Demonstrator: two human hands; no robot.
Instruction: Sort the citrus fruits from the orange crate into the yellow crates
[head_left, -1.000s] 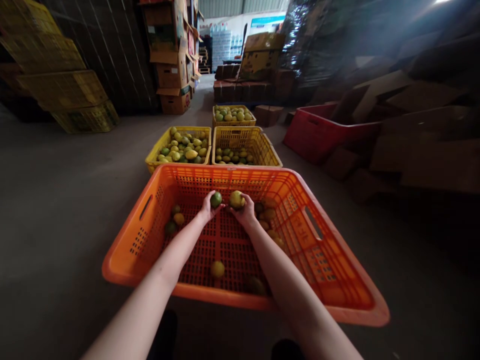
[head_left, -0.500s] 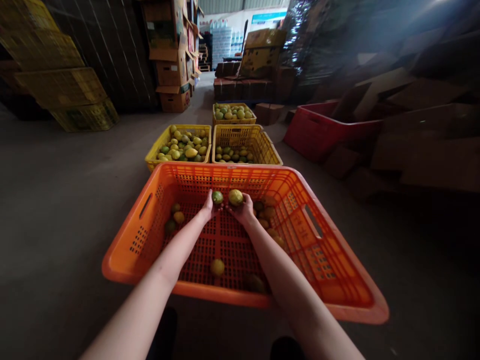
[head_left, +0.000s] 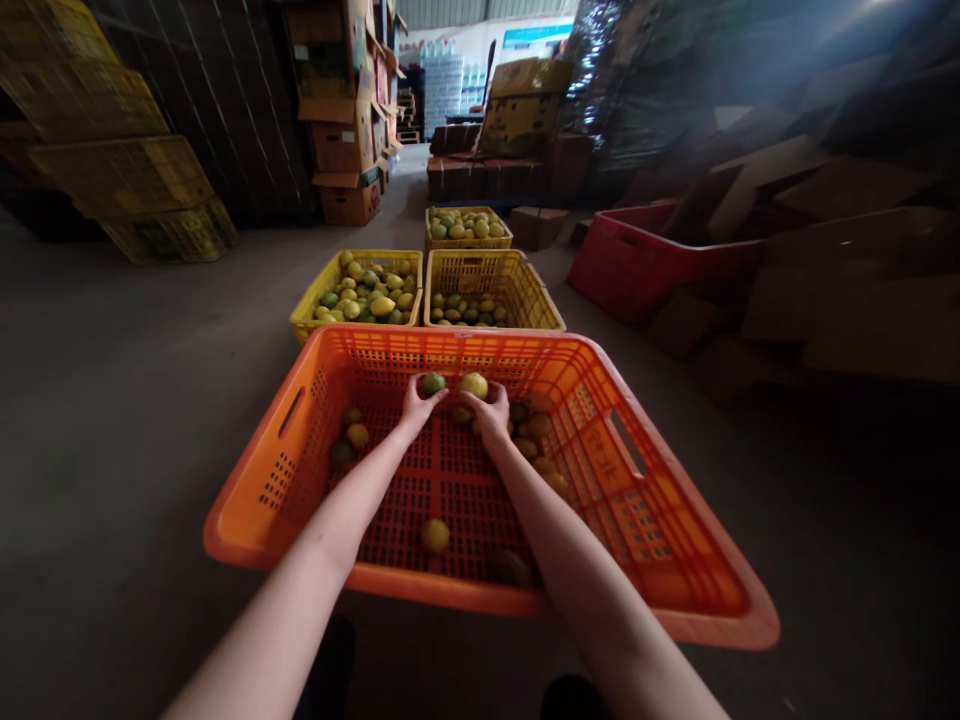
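Observation:
Above the far part of a large orange crate (head_left: 255, 500), my left hand (head_left: 421, 403) holds a green fruit (head_left: 433, 384). Close to its right, my right hand (head_left: 489, 408) grips a yellow fruit (head_left: 473, 385). The two fruits are a small gap apart. Inside the crate, a few fruits (head_left: 358, 435) lie at the left and several more (head_left: 538, 425) at the right, partly behind my right hand. A single yellow fruit (head_left: 435, 536) rests near the front, with a shadowed one (head_left: 510, 567) beside my right forearm.
Beyond the orange crate stand a yellow crate full of fruit (head_left: 300, 318), a partly filled yellow crate (head_left: 551, 312) and a smaller one (head_left: 469, 243) behind. A red crate (head_left: 637, 262) and cardboard are at the right. Stacked yellow crates (head_left: 127, 175) stand at the left.
Both hands have turned and moved slightly up and away, carrying their fruits. Fingers now wrap the fruits from the near side. More fruit shows in the crate below my right hand.

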